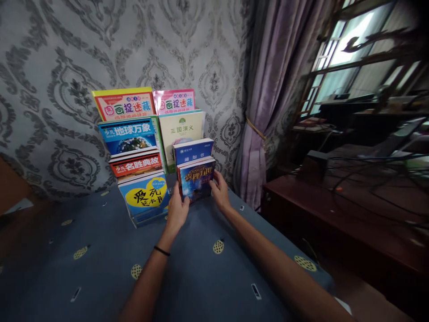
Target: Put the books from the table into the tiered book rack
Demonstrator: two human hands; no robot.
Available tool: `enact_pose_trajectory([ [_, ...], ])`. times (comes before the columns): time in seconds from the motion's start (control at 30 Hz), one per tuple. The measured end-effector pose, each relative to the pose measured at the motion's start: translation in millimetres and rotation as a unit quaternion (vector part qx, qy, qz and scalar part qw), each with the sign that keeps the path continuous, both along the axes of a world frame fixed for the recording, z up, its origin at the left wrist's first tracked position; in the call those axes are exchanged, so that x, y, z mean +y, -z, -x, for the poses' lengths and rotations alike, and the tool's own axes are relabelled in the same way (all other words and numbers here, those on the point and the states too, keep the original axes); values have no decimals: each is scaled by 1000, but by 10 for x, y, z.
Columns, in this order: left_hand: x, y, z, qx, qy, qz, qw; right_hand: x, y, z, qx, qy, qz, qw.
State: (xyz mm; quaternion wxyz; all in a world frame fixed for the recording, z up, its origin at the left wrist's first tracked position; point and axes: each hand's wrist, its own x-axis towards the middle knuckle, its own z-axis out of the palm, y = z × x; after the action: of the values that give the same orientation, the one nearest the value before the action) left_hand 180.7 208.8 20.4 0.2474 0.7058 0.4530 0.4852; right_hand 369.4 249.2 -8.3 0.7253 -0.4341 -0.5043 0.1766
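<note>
My left hand [178,206] grips the lower left edge of a dark blue book [197,180], its thumb on the cover. On the book's right edge, my right hand [220,192] is closed, fingers behind and thumb in front. The book stands upright before a blue booklet [193,152] and a cream book [182,129] at the right side of the display. To the left, a blue-and-yellow book [145,197] sits lowest in a clear stand [147,218], below a red book [136,164] and a blue book with a globe [129,137].
Two picture books, one yellow-edged [124,102] and one pink [174,99], stand at the back against the patterned wallpaper [134,49]. The blue tablecloth [187,268] has pineapple prints. A purple curtain [264,112] hangs right, beside a dark red cabinet [335,214] with cables on it.
</note>
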Motion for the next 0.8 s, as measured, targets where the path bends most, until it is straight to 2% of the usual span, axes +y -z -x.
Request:
enact_pose_trajectory([
  [0.17,-11,-10,-4,-2,10,-17,1000,-75,-92,30,4,-3,-33,999],
  [0.4,-16,-70,-13,5,26,0,1000,-89,0,46,39,25,16,999],
  [0.6,-49,-109,-19,20,13,18,1000,-123,21,72,11,41,14,999],
  [0.8,-97,-134,-41,49,-6,19,999,-147,-66,57,8,33,2,999],
])
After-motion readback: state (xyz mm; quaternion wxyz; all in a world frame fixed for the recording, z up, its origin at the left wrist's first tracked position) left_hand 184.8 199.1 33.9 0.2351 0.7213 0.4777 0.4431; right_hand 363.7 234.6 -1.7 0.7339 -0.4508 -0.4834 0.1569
